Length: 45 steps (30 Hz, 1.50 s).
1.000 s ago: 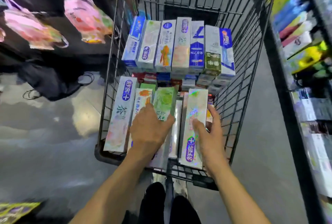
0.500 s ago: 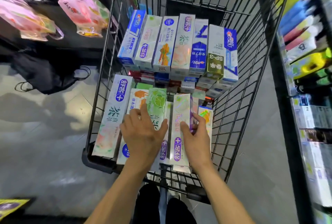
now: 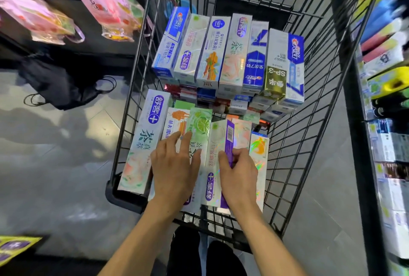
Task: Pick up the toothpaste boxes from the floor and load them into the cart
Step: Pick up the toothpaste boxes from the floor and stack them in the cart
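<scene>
Head view: the left hand (image 3: 174, 169) lay flat, fingers straight, on the green box (image 3: 197, 134) in the cart (image 3: 294, 165). The right hand (image 3: 239, 176) pinched the purple-edged box (image 3: 218, 142) just beside it. Boxes judged light, stiff, glossy; hold by long edges.

Even overhead lighting; soft shadows and pale sheen on the floor (image 3: 66, 165) left of the cart (image 3: 309, 142). Edges blur and bow; holographic boxes glint.
</scene>
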Each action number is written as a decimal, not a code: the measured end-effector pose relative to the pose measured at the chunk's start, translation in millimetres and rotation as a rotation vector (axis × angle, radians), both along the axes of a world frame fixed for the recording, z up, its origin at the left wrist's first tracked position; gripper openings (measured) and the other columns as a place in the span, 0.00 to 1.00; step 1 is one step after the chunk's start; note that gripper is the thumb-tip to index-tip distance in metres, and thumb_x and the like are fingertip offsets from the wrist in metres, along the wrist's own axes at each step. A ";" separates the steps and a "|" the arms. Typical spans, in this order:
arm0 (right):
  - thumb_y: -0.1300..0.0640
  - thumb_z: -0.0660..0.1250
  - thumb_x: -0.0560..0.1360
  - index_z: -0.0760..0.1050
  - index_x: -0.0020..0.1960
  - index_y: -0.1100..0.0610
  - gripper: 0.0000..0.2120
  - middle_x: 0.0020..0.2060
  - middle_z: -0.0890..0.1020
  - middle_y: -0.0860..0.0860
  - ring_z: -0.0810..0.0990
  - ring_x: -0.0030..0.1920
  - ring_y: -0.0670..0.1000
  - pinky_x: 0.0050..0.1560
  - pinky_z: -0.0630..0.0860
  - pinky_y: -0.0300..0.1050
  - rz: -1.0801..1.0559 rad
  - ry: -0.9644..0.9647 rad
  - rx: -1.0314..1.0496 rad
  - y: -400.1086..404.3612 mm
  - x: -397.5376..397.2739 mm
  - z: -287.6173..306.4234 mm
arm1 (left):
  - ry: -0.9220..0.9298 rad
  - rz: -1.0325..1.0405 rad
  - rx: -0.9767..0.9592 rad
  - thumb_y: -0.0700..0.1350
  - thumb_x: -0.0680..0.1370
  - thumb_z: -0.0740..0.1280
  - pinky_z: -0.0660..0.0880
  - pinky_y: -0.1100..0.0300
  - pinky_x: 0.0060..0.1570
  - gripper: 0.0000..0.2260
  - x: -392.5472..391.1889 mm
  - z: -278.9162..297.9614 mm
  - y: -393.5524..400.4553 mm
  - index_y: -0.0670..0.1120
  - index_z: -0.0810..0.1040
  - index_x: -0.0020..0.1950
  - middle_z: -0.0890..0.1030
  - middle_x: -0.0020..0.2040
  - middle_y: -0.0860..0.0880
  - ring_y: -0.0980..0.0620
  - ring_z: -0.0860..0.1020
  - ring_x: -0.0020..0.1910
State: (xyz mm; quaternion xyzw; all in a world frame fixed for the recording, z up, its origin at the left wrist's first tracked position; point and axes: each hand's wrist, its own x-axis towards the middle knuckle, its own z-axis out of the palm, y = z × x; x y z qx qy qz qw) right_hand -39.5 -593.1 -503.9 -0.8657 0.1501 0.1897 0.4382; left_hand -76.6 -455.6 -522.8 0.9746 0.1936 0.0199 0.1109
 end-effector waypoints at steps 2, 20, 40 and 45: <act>0.48 0.65 0.80 0.75 0.56 0.56 0.12 0.52 0.75 0.52 0.72 0.51 0.49 0.53 0.68 0.43 0.021 -0.007 -0.051 0.0 -0.3 -2.3 | 0.013 0.014 0.001 0.57 0.81 0.60 0.70 0.45 0.56 0.22 -1.1 -0.4 -0.9 0.48 0.75 0.71 0.76 0.67 0.43 0.41 0.72 0.64; 0.45 0.71 0.76 0.73 0.56 0.48 0.13 0.46 0.78 0.50 0.77 0.46 0.48 0.49 0.74 0.46 0.029 0.016 0.088 2.1 -6.7 7.6 | -0.088 -0.024 -0.002 0.54 0.79 0.64 0.70 0.46 0.50 0.20 -3.1 -6.0 0.4 0.47 0.78 0.68 0.78 0.62 0.42 0.40 0.74 0.59; 0.43 0.60 0.80 0.75 0.68 0.54 0.22 0.63 0.77 0.56 0.73 0.64 0.61 0.66 0.65 0.54 0.006 -0.152 -0.579 -174.8 -99.7 198.9 | 0.006 -1.054 0.116 0.60 0.77 0.56 0.76 0.43 0.56 0.27 34.0 175.7 -97.4 0.45 0.79 0.66 0.80 0.63 0.40 0.38 0.79 0.60; 0.37 0.55 0.79 0.72 0.70 0.52 0.27 0.65 0.74 0.54 0.70 0.66 0.59 0.65 0.66 0.54 -0.333 -0.098 -0.711 -271.2 -219.3 239.5 | -0.084 -1.482 0.226 0.60 0.75 0.59 0.77 0.46 0.54 0.26 -2.3 234.0 -240.2 0.46 0.81 0.63 0.81 0.62 0.40 0.40 0.80 0.57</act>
